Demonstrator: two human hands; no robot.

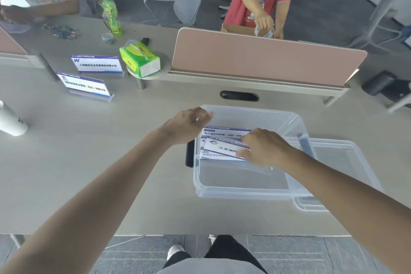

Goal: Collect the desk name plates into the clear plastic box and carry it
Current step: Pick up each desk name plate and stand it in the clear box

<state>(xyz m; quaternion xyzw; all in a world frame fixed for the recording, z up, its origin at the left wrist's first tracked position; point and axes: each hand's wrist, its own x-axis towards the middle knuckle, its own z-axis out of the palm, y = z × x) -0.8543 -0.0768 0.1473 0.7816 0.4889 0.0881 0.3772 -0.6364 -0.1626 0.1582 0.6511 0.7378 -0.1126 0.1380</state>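
Note:
A clear plastic box point(240, 189) stands on the desk in front of me, with several name plates point(220, 147) stacked inside its far half. My right hand point(264, 149) reaches into the box and its fingers rest on the top plate of the stack. My left hand point(189, 124) hovers over the box's far left corner, fingers curled, holding nothing that I can see. Two more name plates stand upright at the left of the desk, one nearer point(85, 85) and one behind it point(97, 63).
The box's clear lid point(347, 162) lies partly under the box on its right. A green tissue pack point(140, 58), a green bottle point(110, 14) and a white bottle point(11, 121) are on the left. A pink divider point(262, 58) runs behind. Two people stand across the desk.

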